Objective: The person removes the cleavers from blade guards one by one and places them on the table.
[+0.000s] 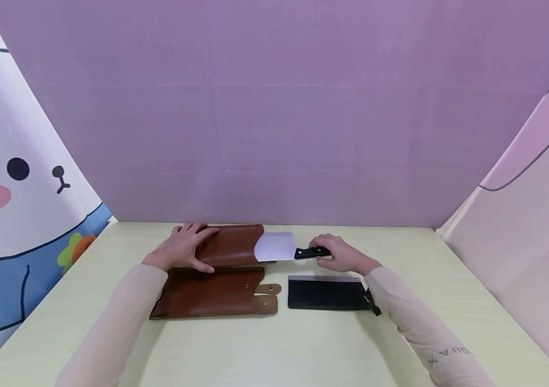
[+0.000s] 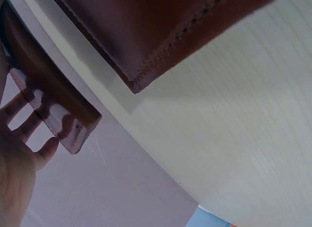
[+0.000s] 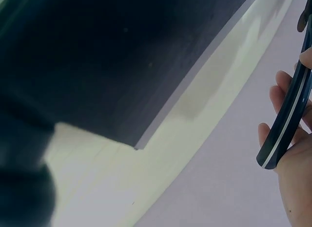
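Observation:
A cleaver with a pale metal blade [image 1: 275, 246] lies partly inside the upper brown leather knife sheath [image 1: 233, 244]; the blade's far part is hidden in it. My right hand [image 1: 342, 253] grips the cleaver's black riveted handle [image 3: 287, 122]. At the sheath's closed left end, my left hand [image 1: 184, 248] holds it with fingers spread, thumb along the near edge. Just in front lies a second brown leather sheath [image 1: 216, 294], its two snap straps pointing right. A black-bladed cleaver [image 1: 327, 293] with a light cutting edge rests below my right wrist, its handle partly covered by the sleeve.
The pale wood-look table [image 1: 264, 355] spreads beneath everything. A purple cloth wall [image 1: 303, 134] rises along its back edge. Cartoon-printed curtains [image 1: 22, 134] close in the left side, and a pink and white one [image 1: 535, 226] the right.

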